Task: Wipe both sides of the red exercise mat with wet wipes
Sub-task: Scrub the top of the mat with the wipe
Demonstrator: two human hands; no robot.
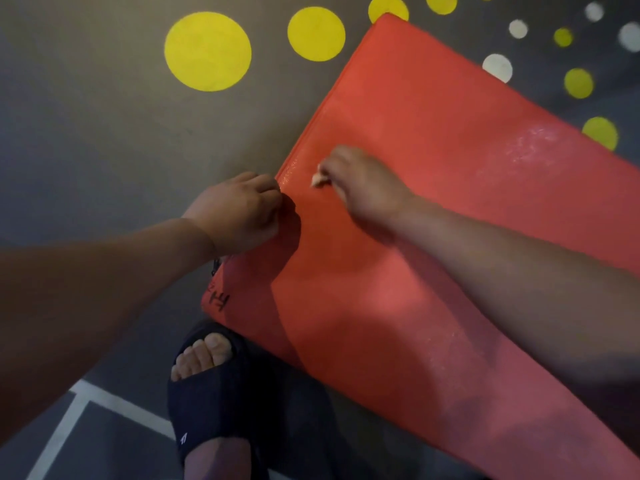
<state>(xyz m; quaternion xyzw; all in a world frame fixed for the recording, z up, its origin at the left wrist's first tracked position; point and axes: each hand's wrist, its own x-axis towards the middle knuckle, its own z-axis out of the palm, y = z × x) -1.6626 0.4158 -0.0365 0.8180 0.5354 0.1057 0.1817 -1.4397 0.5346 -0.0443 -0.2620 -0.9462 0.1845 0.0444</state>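
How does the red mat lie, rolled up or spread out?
Spread out: the red mat lies flat on the grey floor, no roll in view; its right end is cut off.

The thick red rectangular exercise mat [433,140] looks like vinyl-skinned foam. Its face is finely grained and faintly glossy, with wet, glistening patches toward its far right and along the edge pinched by the left hand [242,213]. The small whitish crumpled wet wipe [318,181] in the right hand [360,188] looks like soft, matt, fibrous cloth. The dark grey floor [104,150] is smooth and matt, with flat painted yellow and white dots [207,51], and the black open-toed slide sandal [221,410] looks like matt moulded foam or rubber.
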